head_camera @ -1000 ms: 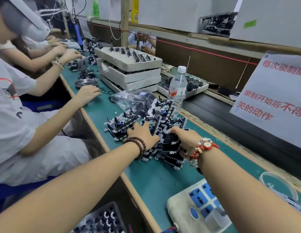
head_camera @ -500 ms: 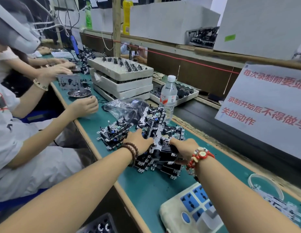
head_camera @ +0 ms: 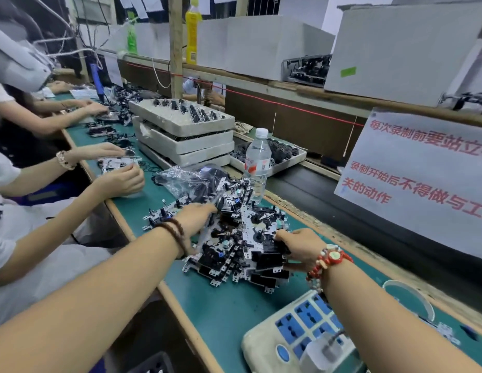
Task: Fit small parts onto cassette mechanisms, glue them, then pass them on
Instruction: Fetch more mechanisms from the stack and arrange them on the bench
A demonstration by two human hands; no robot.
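Left hand (head_camera: 195, 220) reaching into the pile of cassette mechanisms (head_camera: 242, 238) on the green desk (head_camera: 223, 305), its grip unclear, right hand (head_camera: 299, 244) gripping the pile's near edge, water bottle (head_camera: 257, 164) beyond both hands

Long green-topped workbench (head_camera: 223, 305) under a wooden shelf (head_camera: 288, 90) with white boxes (head_camera: 264, 47)

The heap of cassette mechanisms (head_camera: 242, 238) lies mid-worktop (head_camera: 221, 313). Behind it stands a water bottle (head_camera: 257, 162), with a plastic bag (head_camera: 191, 179) to the bottle's left. Behind the bag sit stacked trays (head_camera: 180, 138). Nearer than the heap, to its right, lies a power strip (head_camera: 296, 337) (a plug in it).
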